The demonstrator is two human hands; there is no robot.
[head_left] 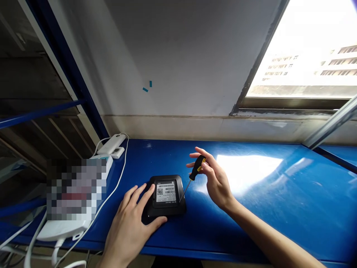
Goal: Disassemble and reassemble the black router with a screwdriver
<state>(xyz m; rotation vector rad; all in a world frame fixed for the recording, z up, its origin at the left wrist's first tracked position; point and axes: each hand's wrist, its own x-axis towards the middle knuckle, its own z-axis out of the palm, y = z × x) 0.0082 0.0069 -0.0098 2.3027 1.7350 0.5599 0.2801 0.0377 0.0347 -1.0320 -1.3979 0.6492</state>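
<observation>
A flat black square device (181,211) lies on the blue tabletop, its white label (165,191) with barcodes and a QR code facing up. My left hand (134,214) rests over the device's left side, fingers spread along its edge and thumb at the near edge. In my right hand (214,178) is a screwdriver (198,166) with a black and yellow handle, pinched between thumb and fingers. Its thin shaft slants down to the left, and the tip meets the device near the label's lower right corner. Whether a screw sits under the tip is too small to tell.
Left of the device, a white power strip (65,227), partly pixelated, lies with a white cable (118,182) running beside it. Small white plugs or adapters (111,145) sit behind it. The blue table (251,216) meets a wall at the back; a metal post (331,123) stands at right.
</observation>
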